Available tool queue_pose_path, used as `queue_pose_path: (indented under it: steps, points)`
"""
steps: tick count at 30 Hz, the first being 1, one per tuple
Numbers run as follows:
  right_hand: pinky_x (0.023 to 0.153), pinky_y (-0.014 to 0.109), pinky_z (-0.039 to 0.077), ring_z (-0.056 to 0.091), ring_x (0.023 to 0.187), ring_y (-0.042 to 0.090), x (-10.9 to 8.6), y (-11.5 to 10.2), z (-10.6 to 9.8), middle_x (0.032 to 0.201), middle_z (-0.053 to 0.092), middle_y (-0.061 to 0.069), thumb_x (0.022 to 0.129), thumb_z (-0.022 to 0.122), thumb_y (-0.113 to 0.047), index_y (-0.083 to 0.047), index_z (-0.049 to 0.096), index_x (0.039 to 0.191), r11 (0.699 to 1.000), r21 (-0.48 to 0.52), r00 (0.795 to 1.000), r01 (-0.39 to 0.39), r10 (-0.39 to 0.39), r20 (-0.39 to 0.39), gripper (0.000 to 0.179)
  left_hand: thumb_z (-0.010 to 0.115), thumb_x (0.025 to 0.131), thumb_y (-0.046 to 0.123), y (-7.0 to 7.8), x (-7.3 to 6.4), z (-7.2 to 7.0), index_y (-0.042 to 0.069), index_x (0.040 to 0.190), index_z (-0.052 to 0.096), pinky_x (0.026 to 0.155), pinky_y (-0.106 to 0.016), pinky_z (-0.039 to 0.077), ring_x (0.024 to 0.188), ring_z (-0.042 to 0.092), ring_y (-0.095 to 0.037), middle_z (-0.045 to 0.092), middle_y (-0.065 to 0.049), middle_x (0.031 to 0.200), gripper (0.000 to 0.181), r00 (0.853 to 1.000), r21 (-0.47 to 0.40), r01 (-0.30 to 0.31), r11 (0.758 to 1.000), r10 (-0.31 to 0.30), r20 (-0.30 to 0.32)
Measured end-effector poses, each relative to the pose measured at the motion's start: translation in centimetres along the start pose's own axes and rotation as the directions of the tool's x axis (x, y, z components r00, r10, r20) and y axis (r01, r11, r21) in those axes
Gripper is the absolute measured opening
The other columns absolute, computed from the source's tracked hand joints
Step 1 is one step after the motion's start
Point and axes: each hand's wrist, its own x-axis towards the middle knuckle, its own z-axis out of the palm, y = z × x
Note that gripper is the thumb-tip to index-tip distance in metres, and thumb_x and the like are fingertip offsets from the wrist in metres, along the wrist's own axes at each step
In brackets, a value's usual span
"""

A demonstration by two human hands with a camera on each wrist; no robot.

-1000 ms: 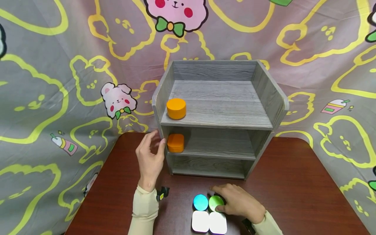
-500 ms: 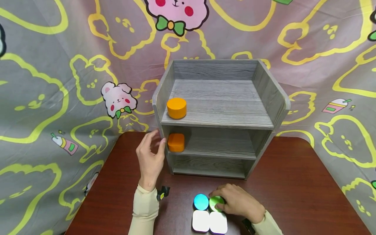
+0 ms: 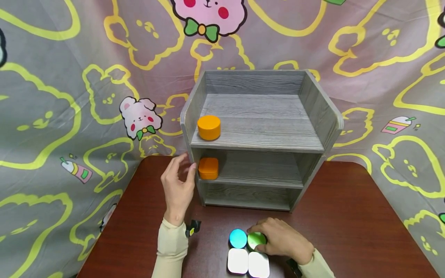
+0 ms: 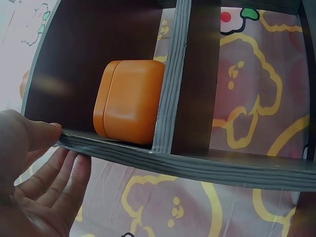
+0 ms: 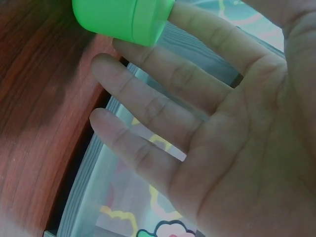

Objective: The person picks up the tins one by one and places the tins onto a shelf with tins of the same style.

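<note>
My left hand [image 3: 178, 189] grips the front edge of the left side panel of a grey wood-grain shelf [image 3: 260, 148]. In the left wrist view its thumb lies on the inner face and its fingers on the outer one, close to an orange rounded-square box [image 4: 131, 101] on the middle level. My right hand [image 3: 281, 239] holds a green round box [image 3: 256, 241] on the table between thumb and forefinger. The other fingers stretch out past it in the right wrist view. A blue-lidded round box [image 3: 238, 238] stands just left of the green one.
Two white-lidded square boxes, a left one [image 3: 238, 261] and a right one [image 3: 259, 265], sit nearest me. An orange round box [image 3: 209, 127] stands at the left of the top level. A patterned cloth [image 3: 87, 116] hangs behind the brown table [image 3: 351, 216].
The right forefinger has come down and closed in around the green round box. The right white-lidded box has shifted slightly. My left hand keeps its grip on the shelf.
</note>
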Motion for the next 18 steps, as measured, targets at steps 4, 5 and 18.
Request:
queue_pose_path:
  steps: [4,5,18]
  points:
    - [0.063,0.018,0.048,0.061,0.084,-0.006,0.05,-0.10,-0.11,0.104,0.077,-0.014,0.077,0.091,-0.025,-0.025,0.079,0.114,1.000,0.015,1.000,-0.010,0.010,0.014,0.039,0.078,0.091,0.000,-0.03,0.01,-0.01,0.000,0.119,0.072,0.082,-0.011,0.060,0.093,0.073,-0.024,0.074,-0.015,0.104,0.029,1.000,-0.001,0.001,1.000,-0.001,-0.002]
    - [0.064,0.019,0.049,0.061,0.084,-0.006,0.05,-0.12,-0.13,0.105,0.077,-0.015,0.077,0.091,-0.025,-0.025,0.079,0.115,1.000,0.019,1.000,-0.012,0.012,0.018,0.040,0.078,0.091,0.000,-0.04,0.01,0.00,0.000,0.119,0.072,0.082,-0.011,0.060,0.093,0.073,-0.024,0.074,-0.015,0.104,0.029,1.000,-0.002,0.001,1.000,-0.001,-0.003]
    - [0.065,0.018,0.047,0.057,0.081,-0.007,0.14,0.11,0.04,0.102,0.076,-0.016,0.078,0.089,-0.025,-0.024,0.078,0.113,1.000,0.015,1.000,-0.016,0.015,0.002,0.037,0.078,0.089,-0.005,-0.23,0.01,0.09,0.000,0.119,0.072,0.081,-0.011,0.060,0.092,0.073,-0.025,0.074,-0.015,0.103,0.031,1.000,-0.012,-0.010,1.000,0.010,-0.012]
